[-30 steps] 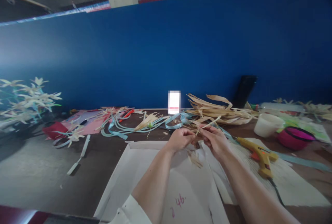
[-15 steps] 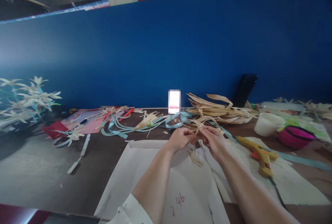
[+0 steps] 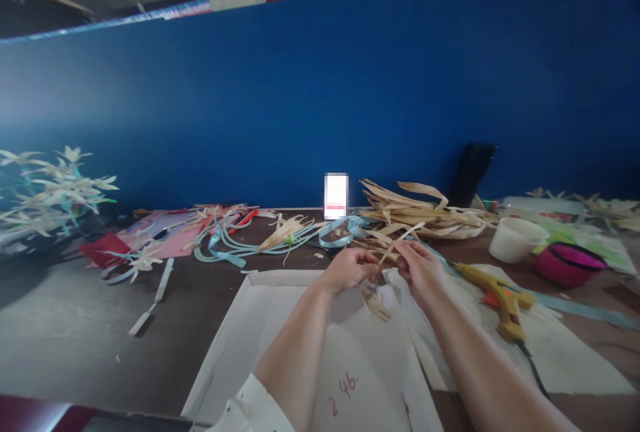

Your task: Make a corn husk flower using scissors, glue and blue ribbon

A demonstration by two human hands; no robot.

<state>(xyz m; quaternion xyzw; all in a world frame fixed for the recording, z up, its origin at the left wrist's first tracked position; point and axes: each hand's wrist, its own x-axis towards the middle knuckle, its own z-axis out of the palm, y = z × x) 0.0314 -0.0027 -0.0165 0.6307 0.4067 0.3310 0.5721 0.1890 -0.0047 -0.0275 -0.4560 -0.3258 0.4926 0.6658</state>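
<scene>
My left hand (image 3: 349, 267) and my right hand (image 3: 421, 268) are both pinched shut on thin dried straw strips (image 3: 389, 245) held just above a white sheet of paper (image 3: 280, 325). The hands sit a small gap apart. Frayed strip ends (image 3: 374, 301) hang below them onto the paper. A loose heap of dried leaf strips (image 3: 425, 213) lies right behind my hands.
A yellow glue gun (image 3: 503, 297) lies to the right on paper. Further right stand a white cup (image 3: 515, 240) and a pink bowl (image 3: 570, 263). Light blue ribbons (image 3: 240, 245) and pink paper (image 3: 160, 232) lie to the left, straw flowers (image 3: 50, 192) at far left. A blue wall (image 3: 320, 99) backs the table.
My right hand has drawn slightly to the right, widening the gap between the hands. The strip now sticks up between them.
</scene>
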